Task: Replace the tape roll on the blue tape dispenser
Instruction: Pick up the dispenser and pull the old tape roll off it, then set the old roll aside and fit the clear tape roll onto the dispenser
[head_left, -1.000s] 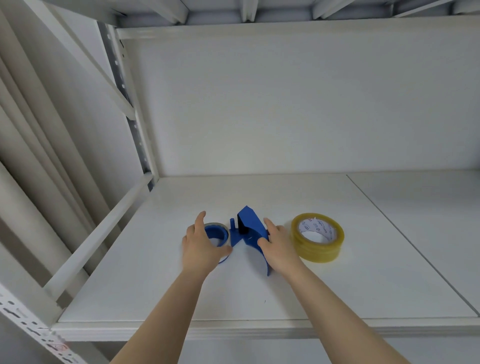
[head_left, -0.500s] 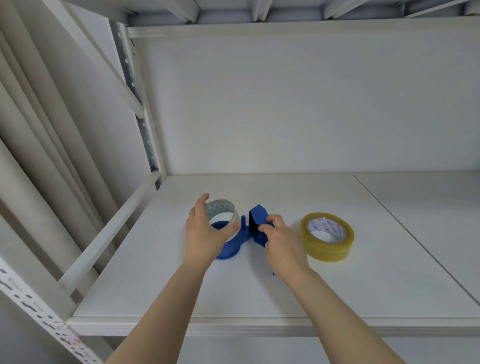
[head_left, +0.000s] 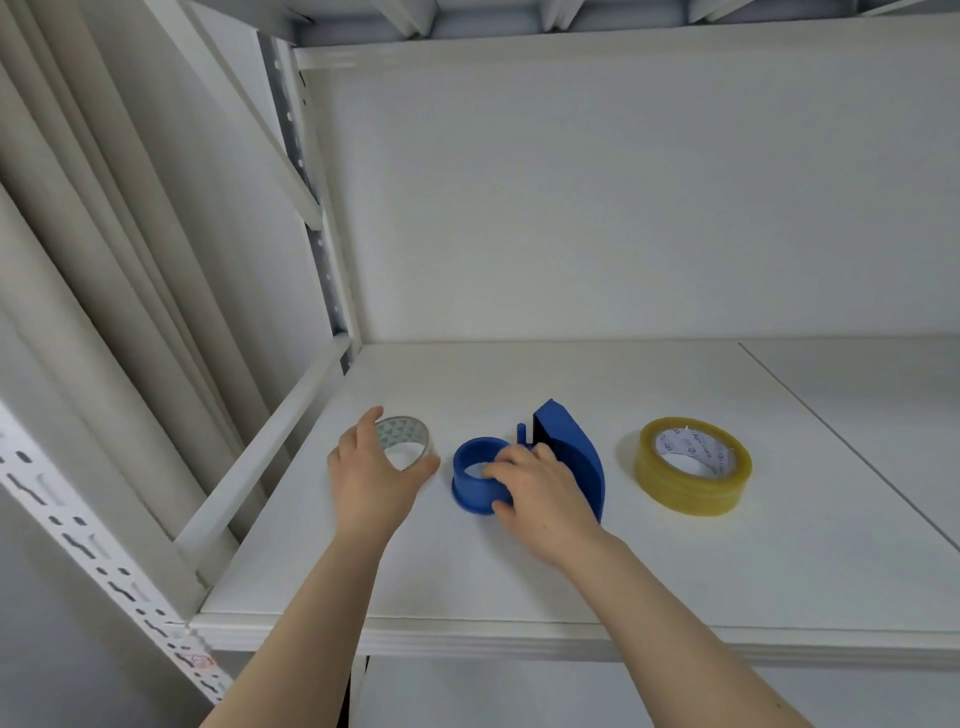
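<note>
**Spent roll off the dispenser, hub bare**

The blue tape dispenser (head_left: 563, 457) is lying on the smooth white shelf (head_left: 519, 571), a matte plastic piece with a round open hub at its left and a curved, fin-like body rising at its right. The right hand (head_left: 540, 493) is resting over the hub's near rim, fingers curled loosely on the plastic; it is covering where hub and body join, so whether it is gripping or only touching cannot be told. A thin blue post is standing just behind the knuckles.

Just left of the hub, the left hand (head_left: 376, 480) is wrapping around the nearly empty roll (head_left: 402, 441), a thin clear ring with a printed paper core, thumb on its near side and fingers hiding its left side. Whether the ring is sitting on the shelf or raised slightly is unclear.

To the right, well apart from both hands, the full yellow tape roll (head_left: 693, 470) is lying flat, glossy and thick, its white core printed with lettering too small to read.
</note>
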